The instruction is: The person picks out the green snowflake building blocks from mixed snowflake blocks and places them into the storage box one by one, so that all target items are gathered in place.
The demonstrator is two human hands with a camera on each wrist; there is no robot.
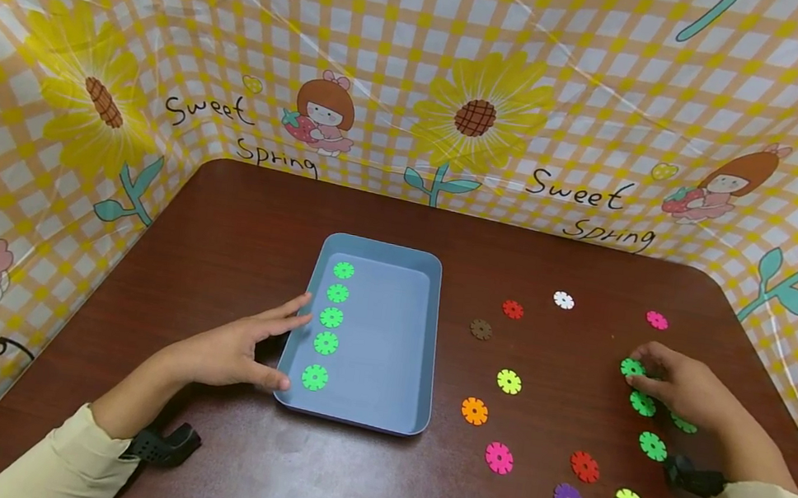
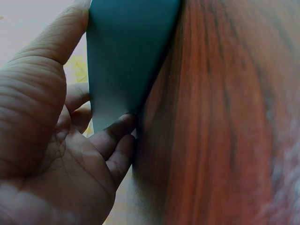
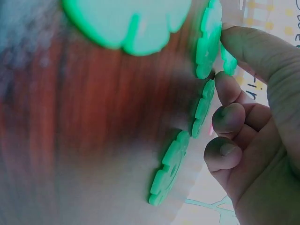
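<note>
On the brown table (image 1: 239, 213), right of the blue tray (image 1: 387, 347), a flat bright-green snowflake disc (image 1: 631, 367) with a notched rim lies under the right hand (image 1: 684, 390), its fingertips (image 3: 234, 40) pinching the edge. The right wrist view alone shows this pinch. The left hand (image 1: 237, 350) rests flat-fingered against the tray's side.

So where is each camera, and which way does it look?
Head: worn on the head, looks forward and down at the table, blue tray, both hands and sleeves.
Left wrist: worn on that wrist, looks along the left hand, fingers touching the tray's side.
Right wrist: worn on that wrist, looks along the right hand at green discs.
Shared: head and left wrist views both show the tray; head and right wrist views both show green discs.
</note>
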